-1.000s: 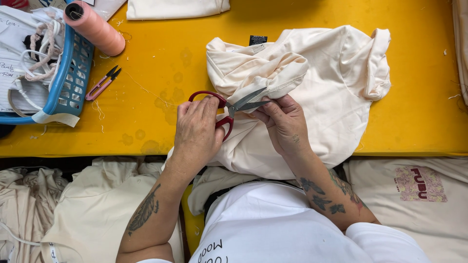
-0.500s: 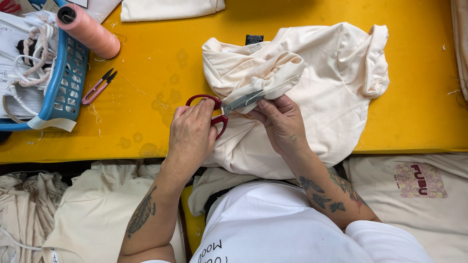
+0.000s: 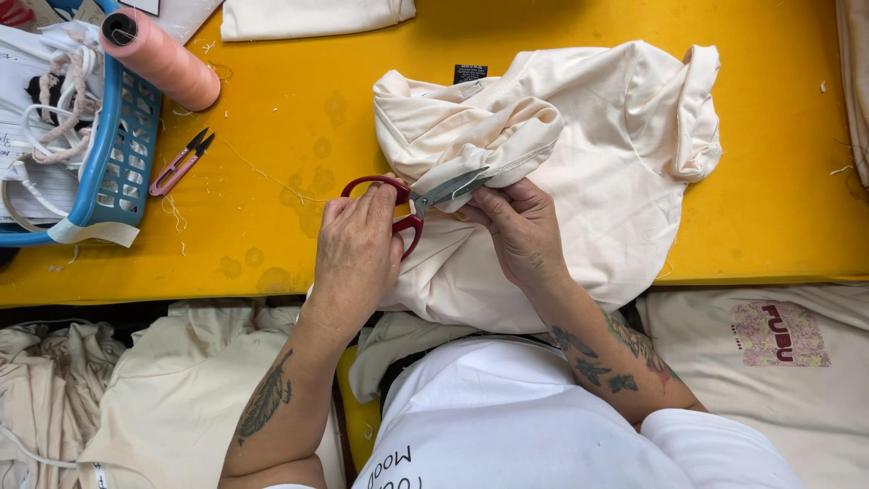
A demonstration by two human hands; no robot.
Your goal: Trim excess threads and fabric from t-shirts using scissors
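While the left hand point(image 3: 358, 249) grips the red-handled scissors point(image 3: 412, 201) by their loops, fingers closed through them, the blades point toward the right of the frame, long axis near level, tips slightly raised. They lie against a folded edge of the cream garment point(image 3: 579, 172), centre frame. The right hand point(image 3: 518, 226) pinches that fold just beside the blade tips, fingers shut on cloth; it is the nearer hand to the cut point. Blades look almost together. Count: one pair of scissors, one pink thread snips point(image 3: 179, 163) at left, one pink thread cone point(image 3: 163, 60), one blue basket point(image 3: 118, 172), on the yellow table point(image 3: 778, 235).
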